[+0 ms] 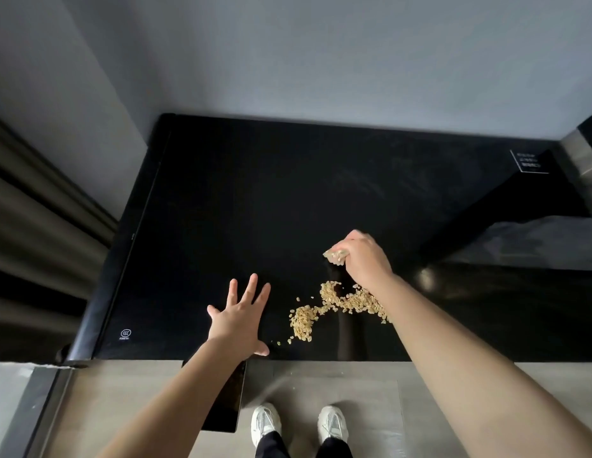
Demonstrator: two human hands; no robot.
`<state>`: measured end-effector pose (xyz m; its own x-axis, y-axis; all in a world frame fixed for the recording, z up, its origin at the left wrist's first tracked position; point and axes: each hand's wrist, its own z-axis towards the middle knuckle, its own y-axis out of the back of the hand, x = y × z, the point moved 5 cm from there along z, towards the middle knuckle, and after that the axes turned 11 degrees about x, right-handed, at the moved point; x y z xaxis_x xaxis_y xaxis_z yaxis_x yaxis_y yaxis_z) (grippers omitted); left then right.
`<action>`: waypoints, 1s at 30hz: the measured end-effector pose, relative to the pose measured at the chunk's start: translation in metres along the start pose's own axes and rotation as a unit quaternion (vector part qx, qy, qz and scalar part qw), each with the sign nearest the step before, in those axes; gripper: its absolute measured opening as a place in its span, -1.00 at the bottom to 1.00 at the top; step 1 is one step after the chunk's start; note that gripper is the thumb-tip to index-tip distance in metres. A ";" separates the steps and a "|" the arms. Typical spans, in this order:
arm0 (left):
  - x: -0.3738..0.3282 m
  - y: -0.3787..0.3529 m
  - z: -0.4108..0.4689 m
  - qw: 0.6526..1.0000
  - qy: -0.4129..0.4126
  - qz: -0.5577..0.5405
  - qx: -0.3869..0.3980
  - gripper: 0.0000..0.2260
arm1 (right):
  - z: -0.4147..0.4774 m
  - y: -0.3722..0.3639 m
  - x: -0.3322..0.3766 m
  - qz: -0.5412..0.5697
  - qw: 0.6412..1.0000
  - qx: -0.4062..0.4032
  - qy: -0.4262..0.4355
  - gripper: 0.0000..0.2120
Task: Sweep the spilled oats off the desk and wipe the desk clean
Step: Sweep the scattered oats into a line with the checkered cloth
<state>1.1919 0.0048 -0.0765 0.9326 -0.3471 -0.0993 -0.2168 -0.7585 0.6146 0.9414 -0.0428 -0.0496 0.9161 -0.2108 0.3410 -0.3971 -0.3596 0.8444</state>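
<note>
Head view: one spill of oats [331, 295] lies on the black tabletop [255, 209] near its front edge, between the two hands: two denser heaps and a few strays. The flakes look light, dry and loose, likely to skid, so better pushed together than picked up. The left hand [237, 320] lies flat, grip apart. The right hand [364, 259] has its grip clamped on one pale wad [334, 256]; cloth or oats, I cannot tell.

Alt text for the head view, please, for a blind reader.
Seen from above, a trail of spilled oats lies near the front edge of a black desk. The right hand is curled round a small pale thing just behind the oats; the left hand rests flat, fingers spread, beside them.
</note>
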 end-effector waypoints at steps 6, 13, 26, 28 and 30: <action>-0.009 -0.007 -0.001 1.000 0.003 0.006 -0.007 0.12 | -0.032 -0.038 0.019 0.022 0.987 0.085 0.137 -0.69; -0.034 -0.018 -0.012 0.999 -0.005 -0.030 -0.021 0.12 | -0.052 -0.025 0.017 0.032 0.966 0.143 0.211 -0.64; -0.052 -0.023 -0.007 0.994 0.061 -0.065 -0.061 0.21 | -0.037 0.014 -0.125 0.062 0.998 -0.013 -0.020 -0.75; -0.053 -0.022 -0.008 0.993 0.062 -0.072 -0.064 0.21 | -0.034 0.005 -0.105 0.071 0.997 -0.007 0.016 -0.75; -0.053 -0.021 -0.009 0.993 0.063 -0.078 -0.065 0.21 | -0.035 -0.007 -0.079 0.069 0.995 0.018 0.068 -0.75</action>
<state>1.1496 0.0445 -0.0775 0.9825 -0.1528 -0.1069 -0.0356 -0.7165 0.6967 0.8735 0.0080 -0.0678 0.8503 -0.1363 0.5083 -0.5198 -0.3681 0.7709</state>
